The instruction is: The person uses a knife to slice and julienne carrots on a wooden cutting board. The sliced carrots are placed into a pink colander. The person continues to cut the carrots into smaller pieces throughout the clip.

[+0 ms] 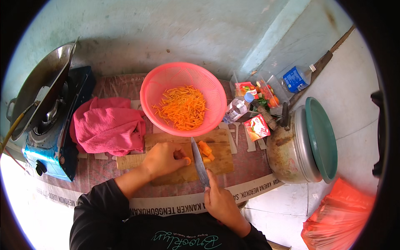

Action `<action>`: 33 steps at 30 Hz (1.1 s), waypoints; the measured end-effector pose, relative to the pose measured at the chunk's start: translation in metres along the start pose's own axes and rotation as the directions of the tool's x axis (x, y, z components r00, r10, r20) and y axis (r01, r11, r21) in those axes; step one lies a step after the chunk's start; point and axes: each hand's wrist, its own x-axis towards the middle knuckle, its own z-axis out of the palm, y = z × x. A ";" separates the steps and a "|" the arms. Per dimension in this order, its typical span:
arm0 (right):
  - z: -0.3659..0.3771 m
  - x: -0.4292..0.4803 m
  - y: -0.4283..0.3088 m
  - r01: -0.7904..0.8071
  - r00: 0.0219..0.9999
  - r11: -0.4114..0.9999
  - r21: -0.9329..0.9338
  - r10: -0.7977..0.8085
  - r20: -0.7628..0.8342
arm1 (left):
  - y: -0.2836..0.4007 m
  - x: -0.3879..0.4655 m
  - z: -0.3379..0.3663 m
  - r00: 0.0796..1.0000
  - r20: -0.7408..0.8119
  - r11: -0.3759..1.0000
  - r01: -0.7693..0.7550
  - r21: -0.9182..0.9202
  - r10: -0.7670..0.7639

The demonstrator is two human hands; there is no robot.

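Over the wooden cutting board (175,178), my left hand (165,158) pinches a small piece of carrot (187,160) between thumb and fingers. My right hand (220,201) grips the handle of a kitchen knife (200,162), its dark blade pointing away from me. To the right of the blade, several cut carrot pieces (206,150) lie on the board. Just behind the board stands a pink plastic colander (147,100) with a heap of carrot strips (184,107) inside. The knife's tip is close to the colander's near rim.
A gas stove (51,156) bearing a large wok (40,87) stands left, beside a crumpled pink cloth (107,125). On the right are a plastic bottle (237,109), a red seasoning packet (257,127), a clear container (275,81), a metal pot (284,150) and a green lid (323,140).
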 end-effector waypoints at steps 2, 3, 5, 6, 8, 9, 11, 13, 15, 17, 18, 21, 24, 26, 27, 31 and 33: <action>0.000 0.001 -0.003 -0.006 1.000 1.000 -0.030 0.007 0.025 | 0.001 0.002 0.000 1.000 0.008 0.999 -0.001 0.046 0.001; 0.001 0.001 -0.003 0.022 0.999 0.999 -0.049 -0.020 0.037 | 0.002 0.003 0.000 1.000 0.024 0.998 0.009 0.064 -0.010; 0.001 0.000 -0.004 0.047 0.997 0.994 -0.099 -0.042 0.059 | 0.003 0.004 0.000 0.999 0.026 0.997 0.018 0.074 -0.020; 0.002 -0.001 -0.005 0.073 0.996 0.991 -0.108 -0.067 0.060 | 0.003 0.005 -0.001 0.998 0.043 0.996 0.041 0.078 -0.044; 0.001 -0.001 -0.006 0.087 0.994 0.987 -0.135 -0.077 0.079 | 0.003 0.006 -0.001 0.999 0.034 0.996 0.035 0.085 -0.038; 0.001 -0.002 -0.007 0.105 0.992 0.985 -0.138 -0.093 0.090 | 0.003 0.006 0.000 0.998 0.043 0.995 0.050 0.083 -0.053; -0.001 -0.002 -0.008 0.088 0.988 0.984 -0.158 -0.067 0.136 | 0.003 0.007 0.000 0.998 0.039 0.993 0.044 0.106 -0.049; -0.002 0.000 -0.010 0.083 0.985 0.981 -0.177 -0.054 0.163 | 0.003 0.008 0.000 0.998 0.043 0.993 0.042 0.112 -0.047; -0.002 0.002 -0.011 0.075 0.982 0.978 -0.196 -0.038 0.184 | 0.002 0.009 -0.001 0.996 0.063 0.993 0.056 0.106 -0.063; -0.001 0.005 -0.010 0.063 0.980 0.975 -0.213 -0.020 0.198 | 0.003 0.010 -0.003 0.996 0.080 0.997 0.038 0.074 -0.044; 0.000 0.007 -0.010 0.070 0.978 0.976 -0.207 -0.027 0.205 | 0.003 0.011 -0.004 0.994 0.097 0.997 0.040 0.060 -0.045; 0.004 0.012 -0.009 0.068 0.976 0.977 -0.202 -0.023 0.217 | 0.003 0.010 -0.006 0.994 0.090 0.997 0.053 0.062 -0.058; 0.004 0.013 -0.009 0.038 0.980 0.980 -0.197 0.002 0.200 | 0.003 0.011 -0.005 0.995 0.091 0.997 0.046 0.059 -0.052; 0.001 0.013 -0.008 -0.009 0.984 0.979 -0.205 0.045 0.172 | 0.001 0.011 -0.004 0.997 0.072 0.998 0.023 0.057 -0.027; 0.000 0.012 -0.008 0.009 0.990 0.987 -0.162 0.014 0.142 | 0.000 0.012 -0.004 0.997 0.070 0.998 0.030 0.060 -0.034; -0.002 0.007 -0.010 0.040 0.995 0.995 -0.086 -0.032 0.093 | -0.002 0.012 -0.001 0.999 0.037 0.996 -0.004 0.089 0.001; -0.003 0.006 -0.011 0.052 0.994 0.994 -0.098 -0.042 0.100 | -0.002 0.013 0.000 0.999 0.045 0.996 0.004 0.088 -0.008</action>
